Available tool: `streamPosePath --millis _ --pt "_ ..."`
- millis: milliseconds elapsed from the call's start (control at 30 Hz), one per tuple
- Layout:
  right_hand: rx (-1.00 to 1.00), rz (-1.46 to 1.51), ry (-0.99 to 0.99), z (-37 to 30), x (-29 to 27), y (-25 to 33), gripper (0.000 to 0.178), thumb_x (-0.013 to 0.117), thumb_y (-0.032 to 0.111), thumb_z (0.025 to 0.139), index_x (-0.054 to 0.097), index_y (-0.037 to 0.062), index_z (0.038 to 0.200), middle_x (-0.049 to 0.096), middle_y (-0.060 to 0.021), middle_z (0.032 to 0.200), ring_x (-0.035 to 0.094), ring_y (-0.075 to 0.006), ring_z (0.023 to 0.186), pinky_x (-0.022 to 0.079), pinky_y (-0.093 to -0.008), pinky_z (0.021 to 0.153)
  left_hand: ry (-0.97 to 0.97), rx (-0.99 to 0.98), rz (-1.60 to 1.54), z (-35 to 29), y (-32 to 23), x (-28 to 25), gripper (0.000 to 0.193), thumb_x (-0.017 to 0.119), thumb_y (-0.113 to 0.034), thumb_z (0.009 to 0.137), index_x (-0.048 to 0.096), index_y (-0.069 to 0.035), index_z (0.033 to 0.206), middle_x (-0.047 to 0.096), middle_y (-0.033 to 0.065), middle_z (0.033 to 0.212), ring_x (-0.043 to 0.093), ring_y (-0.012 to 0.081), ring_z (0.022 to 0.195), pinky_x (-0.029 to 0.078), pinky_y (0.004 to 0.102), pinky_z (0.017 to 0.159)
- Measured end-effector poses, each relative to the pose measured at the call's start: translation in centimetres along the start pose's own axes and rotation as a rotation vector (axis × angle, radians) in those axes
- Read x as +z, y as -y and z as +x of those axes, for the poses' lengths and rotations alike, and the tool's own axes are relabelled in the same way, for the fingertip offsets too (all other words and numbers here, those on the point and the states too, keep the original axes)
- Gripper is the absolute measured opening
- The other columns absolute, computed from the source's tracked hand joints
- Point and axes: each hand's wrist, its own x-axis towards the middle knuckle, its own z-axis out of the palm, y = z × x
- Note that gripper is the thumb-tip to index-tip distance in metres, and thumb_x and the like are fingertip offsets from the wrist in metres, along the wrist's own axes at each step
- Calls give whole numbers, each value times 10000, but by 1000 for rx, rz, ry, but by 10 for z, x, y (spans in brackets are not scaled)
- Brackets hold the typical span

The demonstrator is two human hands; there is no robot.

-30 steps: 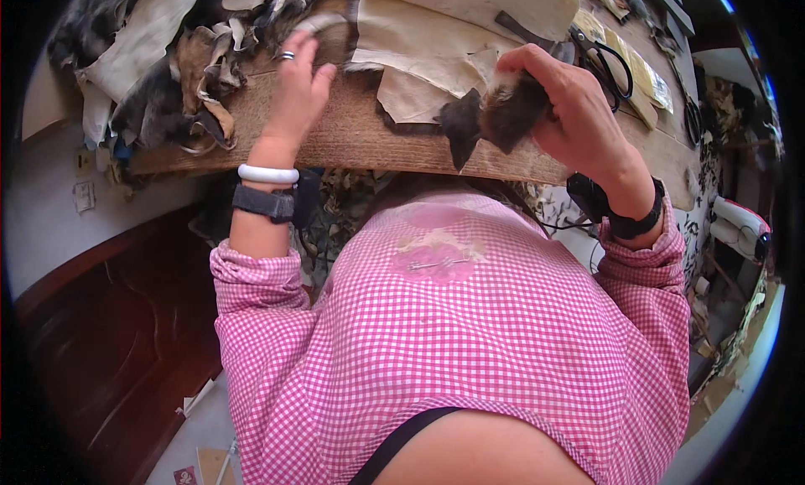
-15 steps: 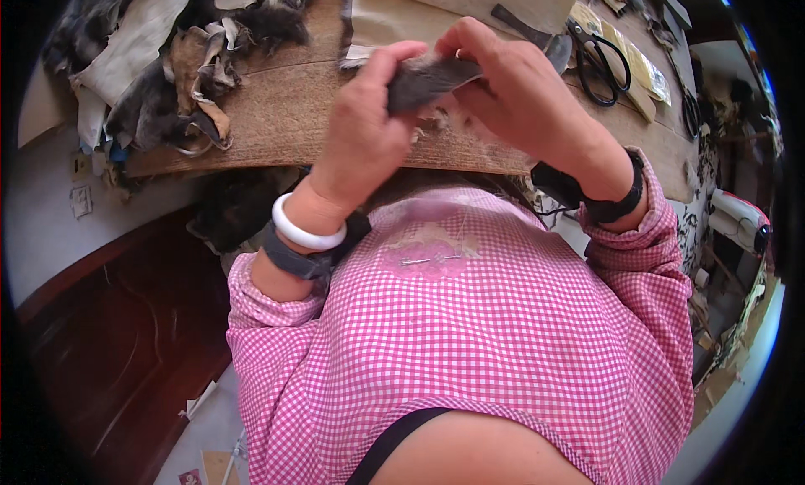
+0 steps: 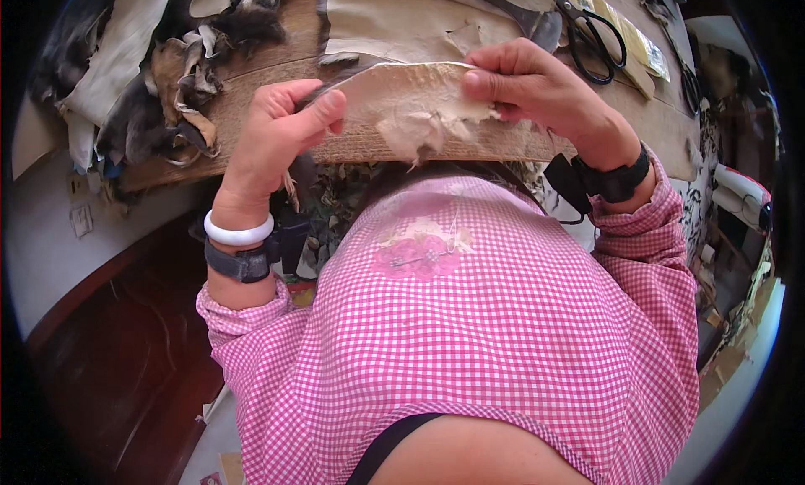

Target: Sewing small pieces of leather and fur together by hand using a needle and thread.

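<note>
Between my two hands a piece of fur pelt (image 3: 411, 95) is stretched out, its pale skin side facing me and its lower edge ragged. Dark fur shows along its left end. My left hand (image 3: 285, 129) pinches that left end between thumb and fingers. At the other end, my right hand (image 3: 537, 87) grips the upper right corner, thumb in front. The pelt hangs just over the front edge of the wooden table (image 3: 251, 78). Behind it lies a larger pale hide (image 3: 394, 20), flat on the table.
Dark fur scraps (image 3: 180, 74) heap up at the table's left. Black-handled scissors (image 3: 595, 45) and a dark flat-bladed tool (image 3: 524, 15) lie beyond my right hand, beside a yellowish packet (image 3: 629, 41). A dark red glossy panel (image 3: 109, 351) stands at lower left.
My hands have moved apart, the left one leftward and down. The pelt, folded with dark fur outward before, is now spread with its pale side showing.
</note>
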Motion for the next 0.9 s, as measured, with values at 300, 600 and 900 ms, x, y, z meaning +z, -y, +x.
streamPosePath --millis 300,600,900 --pt "207 87 22 -5 16 -23 262 593 239 1027 662 43 867 596 53 729 476 -16 570 397 -183 510 87 -184 90 10 11 -16 309 677 -313 972 647 -52 809 529 -72 652 362 1 520 239 198 481" --pt "16 -488 -46 -3 37 -47 196 568 189 960 643 18 902 684 -105 714 666 -246 660 518 -376 629 134 -193 527 7 20 -35 213 636 -223 964 647 -30 875 585 -34 666 498 40 569 375 220 509" --pt "-115 -574 -147 15 73 -70 173 570 219 987 608 51 997 682 -72 676 663 -279 577 506 -404 555 54 -117 764 17 18 -68 222 640 -202 947 659 18 928 573 30 641 502 79 593 400 273 550"
